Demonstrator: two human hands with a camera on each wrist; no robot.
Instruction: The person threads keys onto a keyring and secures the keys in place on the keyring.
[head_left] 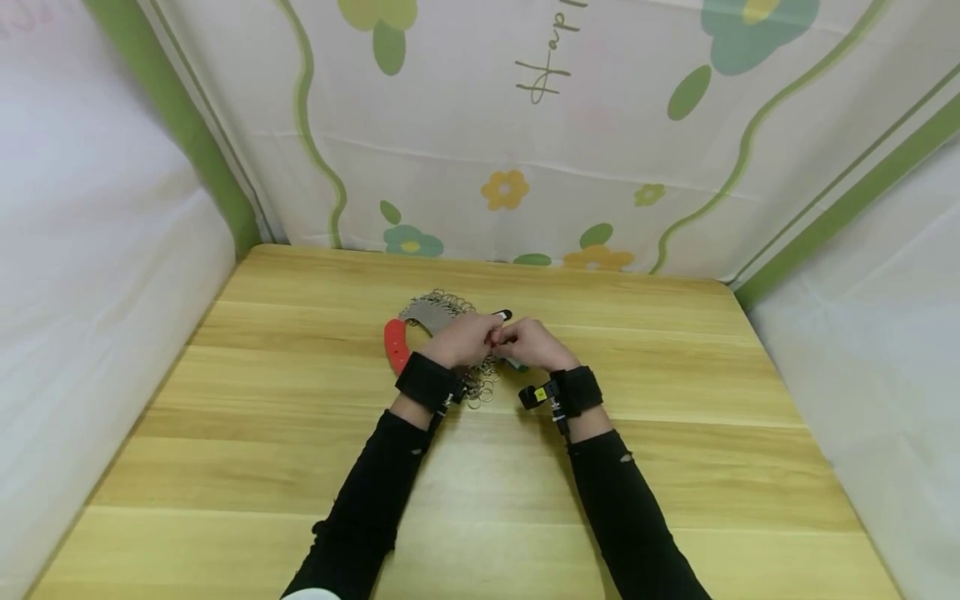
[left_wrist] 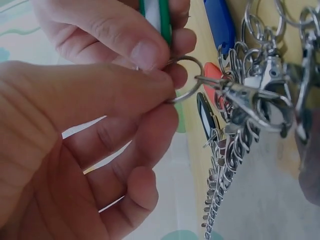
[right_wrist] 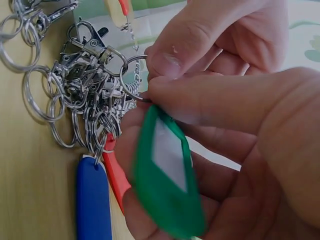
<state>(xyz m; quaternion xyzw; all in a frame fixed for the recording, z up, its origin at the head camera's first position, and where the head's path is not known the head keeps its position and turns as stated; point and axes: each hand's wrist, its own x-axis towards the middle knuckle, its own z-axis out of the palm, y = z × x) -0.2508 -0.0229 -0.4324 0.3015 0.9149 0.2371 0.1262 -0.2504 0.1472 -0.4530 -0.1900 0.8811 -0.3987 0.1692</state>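
My left hand pinches a metal split ring between thumb and forefinger. The ring is linked to a small snap hook on a crowded cluster of hooks and rings. Facing it, my right hand pinches the same ring close to a green key tag with a white label, which hangs by the fingers. A blue key tag and a red key tag hang from the cluster. The hooks line a curved grey metal plate with a red grip, partly hidden behind my left hand.
All of this is over a light wooden table. White fabric walls with green edging enclose the table at left, right and back; the back wall has printed flowers. Black straps with small cameras sit on both wrists.
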